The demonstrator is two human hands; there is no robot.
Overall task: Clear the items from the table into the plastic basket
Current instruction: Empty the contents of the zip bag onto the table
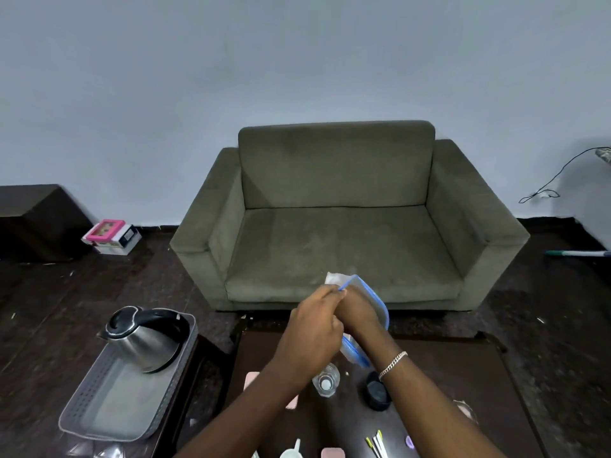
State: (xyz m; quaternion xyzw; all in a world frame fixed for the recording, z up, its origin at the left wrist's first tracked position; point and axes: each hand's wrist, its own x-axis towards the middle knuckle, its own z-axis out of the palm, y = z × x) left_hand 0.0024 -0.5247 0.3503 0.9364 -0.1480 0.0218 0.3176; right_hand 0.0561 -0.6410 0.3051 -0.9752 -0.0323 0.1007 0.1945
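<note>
1. Two hands are up over the far end of the table [463,365], and both are yours. Your left hand [310,338] is curled shut, with its fingertips pinching the blue edge of the bag [372,292].
2. Your right hand [355,312] is also closed on the bag, and the bag hangs behind it, above the table.
3. The basket [109,401] sits on a low stand just left of the table. The kettle [145,338] stands in the basket's far end. The rest of the basket is bare.
4. On the table, below your hands, stands a clear glass [325,380]. Just right of it is a dark lid [377,391].
5. At the near edge of the table are a white cup [291,452], some thin sticks [377,444] and pink things, partly hidden.
6. The sofa [340,223] is behind the table, by the wall.
</note>
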